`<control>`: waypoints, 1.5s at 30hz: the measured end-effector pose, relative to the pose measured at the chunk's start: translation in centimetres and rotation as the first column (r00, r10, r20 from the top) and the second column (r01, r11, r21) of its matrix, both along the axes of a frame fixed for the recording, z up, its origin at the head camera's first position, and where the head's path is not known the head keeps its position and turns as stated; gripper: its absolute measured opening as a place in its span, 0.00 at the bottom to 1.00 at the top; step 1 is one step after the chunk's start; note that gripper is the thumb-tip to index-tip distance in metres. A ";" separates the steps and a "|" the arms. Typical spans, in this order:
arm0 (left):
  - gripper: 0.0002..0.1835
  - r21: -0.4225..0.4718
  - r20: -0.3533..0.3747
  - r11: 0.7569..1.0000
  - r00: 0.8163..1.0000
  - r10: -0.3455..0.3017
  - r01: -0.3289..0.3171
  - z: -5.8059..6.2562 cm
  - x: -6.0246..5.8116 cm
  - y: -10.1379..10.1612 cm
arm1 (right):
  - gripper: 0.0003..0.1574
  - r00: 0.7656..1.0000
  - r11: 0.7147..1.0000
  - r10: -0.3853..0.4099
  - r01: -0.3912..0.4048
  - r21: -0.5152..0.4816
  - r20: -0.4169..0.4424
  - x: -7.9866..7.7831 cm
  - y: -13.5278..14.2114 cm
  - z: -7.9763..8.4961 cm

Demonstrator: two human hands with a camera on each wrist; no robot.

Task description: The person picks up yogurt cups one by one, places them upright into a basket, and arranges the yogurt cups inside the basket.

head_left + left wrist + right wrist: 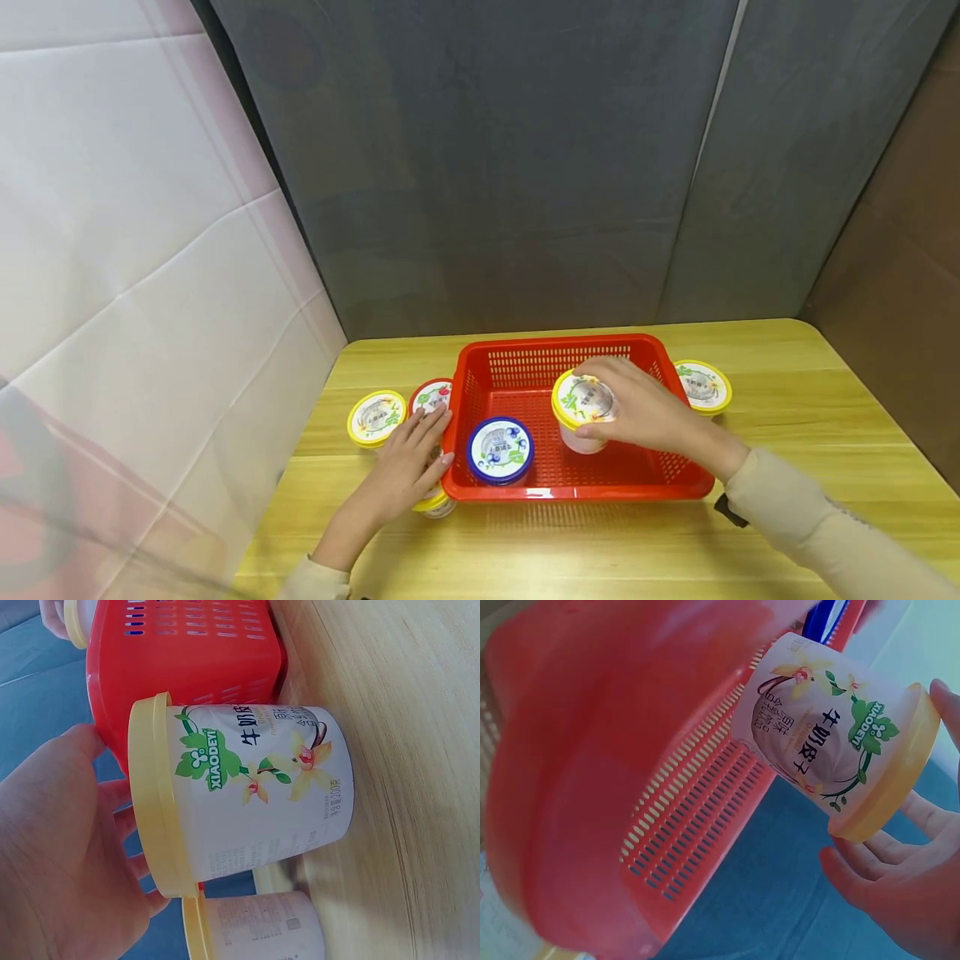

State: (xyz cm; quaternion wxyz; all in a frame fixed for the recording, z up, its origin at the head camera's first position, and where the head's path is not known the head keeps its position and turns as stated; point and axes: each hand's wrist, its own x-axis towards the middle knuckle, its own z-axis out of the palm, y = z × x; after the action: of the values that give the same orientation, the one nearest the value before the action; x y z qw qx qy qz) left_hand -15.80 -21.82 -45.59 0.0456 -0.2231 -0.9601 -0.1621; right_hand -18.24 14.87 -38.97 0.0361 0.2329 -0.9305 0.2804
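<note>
My right hand [637, 406] grips a yellow-lidded yogurt cup [583, 400] by the lid, thumb on one side and fingers on the other. The cup hangs upright inside the red basket [570, 493]. In the right wrist view, vanilla flowers show on the cup's wall [832, 727]. A blue-lidded cup [500, 451] stands in the basket's left part. At the basket's left rim lies my left hand [408, 467], fingers outstretched above the cups there, thumb against the rim. One yellow-lidded cup [247, 787] stands close beside its palm in the left wrist view.
Left of the basket are another yellow-lidded cup [377, 417] and a red-lidded cup [431, 395], partly covered by my fingers. Beyond the basket's right side stands a yellow-lidded cup [702, 386]. A grey panel [487, 167] rises behind the wooden table [600, 550].
</note>
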 end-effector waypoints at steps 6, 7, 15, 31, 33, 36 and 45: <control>0.33 0.006 0.000 1.000 1.000 -0.001 0.001 -0.1 0.0 -0.1 | 0.46 1.000 1.000 -0.001 0.001 0.000 0.000 0.1 -0.5 -0.7; 0.33 0.008 -0.001 1.000 1.000 -0.001 0.001 -0.1 0.0 -0.1 | 0.46 1.000 1.000 -0.002 0.002 -0.003 0.002 0.2 -0.6 -0.8; 0.33 -0.004 -0.013 1.000 1.000 -0.009 0.009 -0.1 -0.1 0.0 | 0.43 0.999 1.000 0.030 -0.030 0.003 -0.024 0.2 -1.4 -1.9; 0.33 -0.003 0.002 1.000 1.000 -0.021 0.021 0.0 -0.1 0.0 | 0.40 0.998 0.999 0.031 -0.033 0.034 0.047 0.7 -2.5 -3.3; 0.33 -0.005 -0.013 1.000 1.000 -0.025 0.025 0.0 -0.1 0.0 | 0.40 0.998 0.999 0.032 -0.033 0.031 0.049 0.8 -2.6 -3.3; 0.33 -0.003 -0.018 1.000 0.999 -0.027 0.027 0.0 -0.1 0.0 | 0.41 0.998 0.999 0.035 -0.037 0.037 0.048 0.8 -2.7 -3.3; 0.33 -0.009 -0.006 1.000 1.000 -0.006 0.006 0.1 0.0 0.0 | 0.40 0.998 0.998 0.038 -0.040 0.040 0.054 0.8 -3.1 -3.4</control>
State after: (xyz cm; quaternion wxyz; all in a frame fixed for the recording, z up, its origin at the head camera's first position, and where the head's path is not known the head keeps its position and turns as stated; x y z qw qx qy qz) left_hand -15.85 -21.81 -45.53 0.0472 -0.2266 -0.9600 -0.1572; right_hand -17.43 11.79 -42.42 0.0012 0.2444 -0.9319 0.2681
